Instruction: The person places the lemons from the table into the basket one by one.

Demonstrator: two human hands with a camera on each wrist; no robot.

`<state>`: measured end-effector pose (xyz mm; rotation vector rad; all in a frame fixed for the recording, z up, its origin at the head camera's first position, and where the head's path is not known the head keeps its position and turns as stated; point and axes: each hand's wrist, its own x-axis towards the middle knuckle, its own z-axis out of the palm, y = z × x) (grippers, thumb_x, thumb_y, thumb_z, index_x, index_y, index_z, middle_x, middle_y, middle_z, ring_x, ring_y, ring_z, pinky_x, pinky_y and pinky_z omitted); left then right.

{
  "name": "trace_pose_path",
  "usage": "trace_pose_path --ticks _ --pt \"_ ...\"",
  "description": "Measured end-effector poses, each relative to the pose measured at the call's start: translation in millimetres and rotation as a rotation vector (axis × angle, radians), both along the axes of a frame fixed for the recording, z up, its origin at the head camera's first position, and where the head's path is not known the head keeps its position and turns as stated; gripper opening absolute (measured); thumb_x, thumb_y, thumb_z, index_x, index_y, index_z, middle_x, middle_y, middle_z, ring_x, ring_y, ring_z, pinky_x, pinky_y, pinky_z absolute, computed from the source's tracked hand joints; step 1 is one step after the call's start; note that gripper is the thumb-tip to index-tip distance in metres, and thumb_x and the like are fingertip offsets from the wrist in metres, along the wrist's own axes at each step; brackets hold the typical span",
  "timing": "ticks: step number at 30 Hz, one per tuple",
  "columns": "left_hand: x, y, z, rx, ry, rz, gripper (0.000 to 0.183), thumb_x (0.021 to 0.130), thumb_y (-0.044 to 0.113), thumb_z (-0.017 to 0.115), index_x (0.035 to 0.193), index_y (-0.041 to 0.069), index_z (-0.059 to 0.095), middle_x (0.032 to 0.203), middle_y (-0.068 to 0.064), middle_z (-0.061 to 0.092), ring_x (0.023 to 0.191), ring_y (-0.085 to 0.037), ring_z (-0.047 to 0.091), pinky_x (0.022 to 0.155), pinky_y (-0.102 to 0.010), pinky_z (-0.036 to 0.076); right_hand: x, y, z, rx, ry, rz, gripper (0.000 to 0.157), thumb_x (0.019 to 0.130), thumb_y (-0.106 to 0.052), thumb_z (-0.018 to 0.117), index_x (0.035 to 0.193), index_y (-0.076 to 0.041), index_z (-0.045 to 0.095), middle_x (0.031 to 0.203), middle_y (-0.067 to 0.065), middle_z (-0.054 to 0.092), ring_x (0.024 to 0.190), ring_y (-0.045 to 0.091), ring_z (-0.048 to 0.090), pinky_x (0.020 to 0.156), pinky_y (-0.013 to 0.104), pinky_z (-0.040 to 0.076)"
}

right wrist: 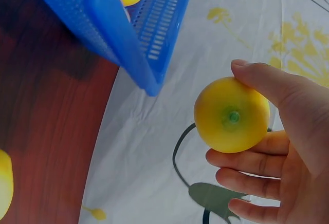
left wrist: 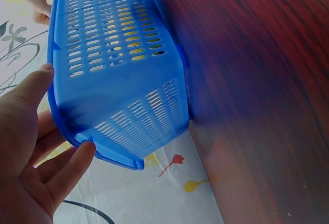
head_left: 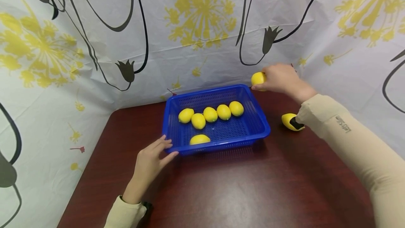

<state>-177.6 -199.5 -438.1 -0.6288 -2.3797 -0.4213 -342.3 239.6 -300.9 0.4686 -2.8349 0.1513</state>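
Observation:
A blue plastic basket (head_left: 218, 146) with slotted walls stands on the table, several yellow lemons (head_left: 210, 114) in it. Most form a loose row towards its back; one lies by the front wall, partly hidden. My left hand (head_left: 151, 161) grips the basket's near left corner, fingers over the rim and thumb along the front. My right hand (head_left: 280, 80) holds another lemon (right wrist: 231, 115) between thumb and fingers, raised beyond the basket's back right corner. Its green stem spot shows in the right wrist view. Below my right forearm lies a yellow lemon-like piece (head_left: 288, 120) with a black patch.
The dark reddish-brown table (head_left: 240, 189) has a glossy top. Behind and beside it hangs a white sheet (head_left: 177, 66) printed with yellow flowers and grey stems, close to the table's back edge and the basket.

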Motion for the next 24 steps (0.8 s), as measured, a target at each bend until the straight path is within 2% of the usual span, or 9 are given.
trace_pose_path --ticks 11,24 --pt "-0.5 0 -0.7 -0.006 -0.012 0.004 0.039 0.069 0.031 0.09 0.097 0.008 0.076 0.105 -0.009 0.078 0.113 -0.027 0.07 0.084 -0.041 0.061 -0.2 -33 5.5 0.015 0.034 0.05 0.052 0.076 -0.061 0.074 0.072 -0.012 0.057 0.061 0.004 0.052 0.056 0.023 0.048 0.046 0.031 0.032" --pt "-0.3 0 -0.3 -0.01 -0.009 0.011 0.04 0.071 0.036 0.088 0.098 0.008 0.076 0.105 -0.009 0.078 0.113 -0.026 0.07 0.083 -0.04 0.061 -3.9 -71 -0.2 0.027 0.003 0.102 0.049 0.077 -0.058 0.075 0.089 -0.011 0.066 0.076 0.007 0.065 0.064 0.024 0.055 0.054 0.034 0.042"
